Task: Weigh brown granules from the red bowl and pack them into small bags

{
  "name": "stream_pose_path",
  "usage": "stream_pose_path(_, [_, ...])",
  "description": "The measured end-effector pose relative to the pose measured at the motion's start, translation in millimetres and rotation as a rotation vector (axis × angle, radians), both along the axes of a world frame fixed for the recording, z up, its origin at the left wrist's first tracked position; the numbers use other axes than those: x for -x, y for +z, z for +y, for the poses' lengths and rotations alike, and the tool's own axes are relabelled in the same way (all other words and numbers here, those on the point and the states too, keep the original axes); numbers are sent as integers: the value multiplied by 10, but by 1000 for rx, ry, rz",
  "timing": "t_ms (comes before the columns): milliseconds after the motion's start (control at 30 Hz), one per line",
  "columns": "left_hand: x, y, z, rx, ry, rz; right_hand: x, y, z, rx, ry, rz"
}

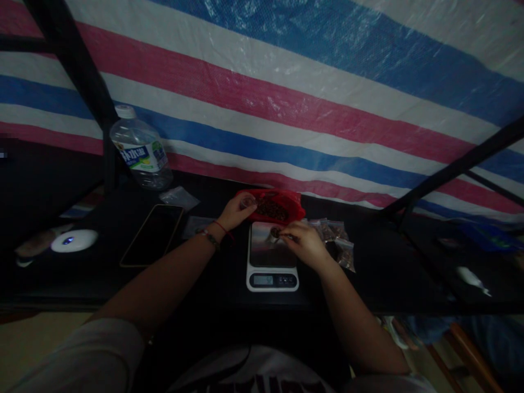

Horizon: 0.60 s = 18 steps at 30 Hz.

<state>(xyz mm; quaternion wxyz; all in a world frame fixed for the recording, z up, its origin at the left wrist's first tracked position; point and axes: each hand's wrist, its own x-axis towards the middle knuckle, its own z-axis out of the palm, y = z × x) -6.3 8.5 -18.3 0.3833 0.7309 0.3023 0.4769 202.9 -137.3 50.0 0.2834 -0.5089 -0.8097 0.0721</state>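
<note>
My left hand [236, 212] is closed round a small clear cup [247, 201] at the left edge of an open red bag [295, 203]. Dark brown beans [272, 209], coffee beans by their look, lie in that bag. A kitchen scale [273, 261] with a steel plate and a lit display stands in front of it. On the plate is a small clear container [273, 236] with dark beans in it. My right hand [305, 240] is over the plate's right side, its fingers pinched together beside the container's rim; what they hold is too dark to make out.
Several small zip bags with brown contents [346, 252] lie right of the scale. To the left are a phone [153, 236], clear plastic bags [180, 197], a large bottle [141, 153] and a white mouse-shaped device [74, 240]. Striped sheeting [286, 103] hangs behind the black table.
</note>
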Motion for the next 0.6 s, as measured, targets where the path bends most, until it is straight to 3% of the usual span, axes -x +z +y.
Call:
stream_pose_path(233, [8, 8, -9, 9, 3, 15, -45, -55, -18, -9, -79, 52])
stream_pose_path(600, [-11, 14, -5, 9, -17, -6, -32, -139, -39, 16, -59, 83])
